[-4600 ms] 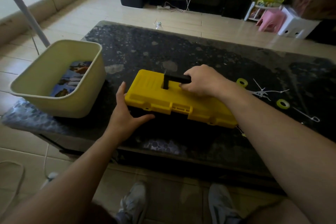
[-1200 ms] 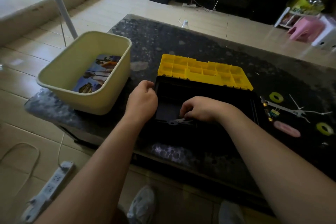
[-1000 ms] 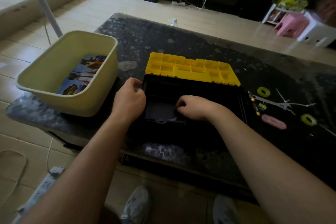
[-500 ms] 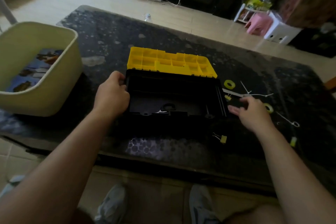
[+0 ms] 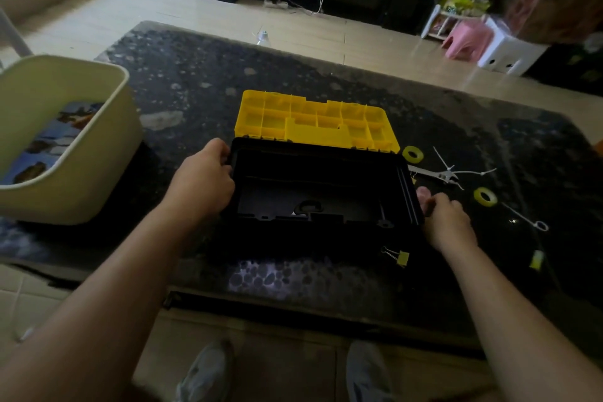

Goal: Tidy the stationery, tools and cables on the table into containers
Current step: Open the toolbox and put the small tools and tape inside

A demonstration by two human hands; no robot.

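The toolbox (image 5: 319, 153) is open from above, its yellow lid (image 5: 313, 121) laid flat behind it, but the left hand (image 5: 202, 179) grips its left wall and the right hand (image 5: 447, 219) sits against its right wall, blocking both sides. A narrow strip of table (image 5: 195, 75) runs between the toolbox and the cream bin (image 5: 65, 199). On the right, tape rolls (image 5: 412, 154), a wrench (image 5: 434, 173), cable ties (image 5: 525, 217) and a binder clip (image 5: 399, 256) clutter the surface.

The cream plastic tub (image 5: 81, 179) is cut by the left edge — the inside of the black plastic toolbox (image 5: 326, 149) is too dark to tell, and a pink oblong (image 5: 423, 191) is half hidden by the right hand (image 5: 448, 222).
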